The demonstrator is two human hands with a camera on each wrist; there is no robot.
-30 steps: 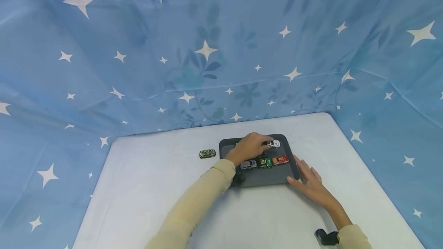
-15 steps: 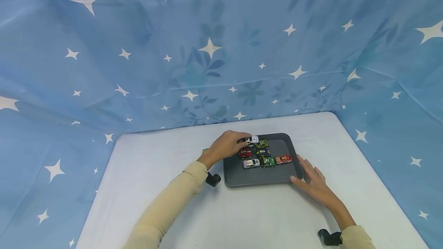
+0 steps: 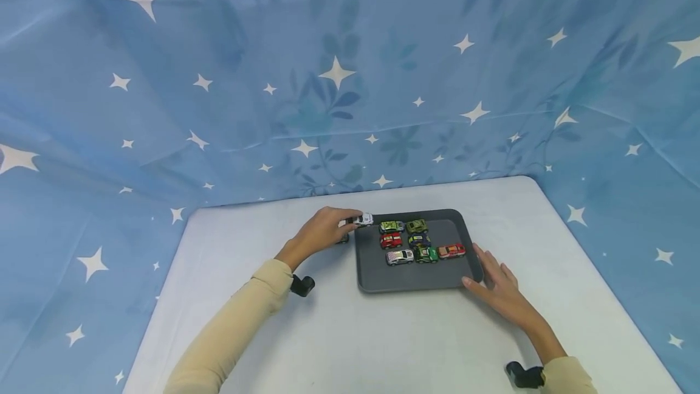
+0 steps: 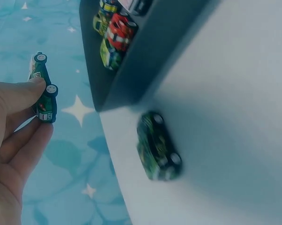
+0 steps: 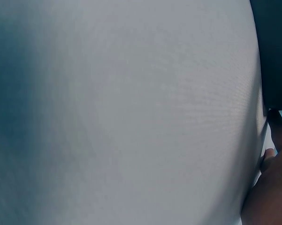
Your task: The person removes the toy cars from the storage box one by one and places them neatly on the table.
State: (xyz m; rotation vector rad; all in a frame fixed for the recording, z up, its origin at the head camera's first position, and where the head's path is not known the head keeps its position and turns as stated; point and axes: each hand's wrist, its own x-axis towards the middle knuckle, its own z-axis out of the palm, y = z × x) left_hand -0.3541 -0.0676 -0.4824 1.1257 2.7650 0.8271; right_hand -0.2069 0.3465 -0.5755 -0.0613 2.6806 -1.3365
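My left hand [image 3: 321, 228] pinches a white toy car with green sides [image 3: 363, 219] between thumb and fingers, over the back left corner of the dark grey tray [image 3: 415, 284]. In the left wrist view this car [image 4: 45, 104] shows its wheels side-on, clear of the tray. A green camouflage toy car [image 4: 158, 146] stands on the white table beside the tray; in the head view the left hand mostly hides it. My right hand [image 3: 503, 293] rests at the tray's front right corner, fingers extended along its edge. Only part of that hand [image 5: 272, 187] shows in the right wrist view.
Inside the tray, several toy cars stand in rows, among them a red one [image 3: 391, 241], a silver one [image 3: 400, 257], a green one [image 3: 426, 254] and an orange-red one [image 3: 451, 251]. A blue star-patterned cloth [image 3: 246, 108] hangs behind the white table [image 3: 404, 345].
My left hand has carried the white toy car leftward from the tray's back right part to its left edge, uncovering the cars inside. The right hand stays at the tray corner.
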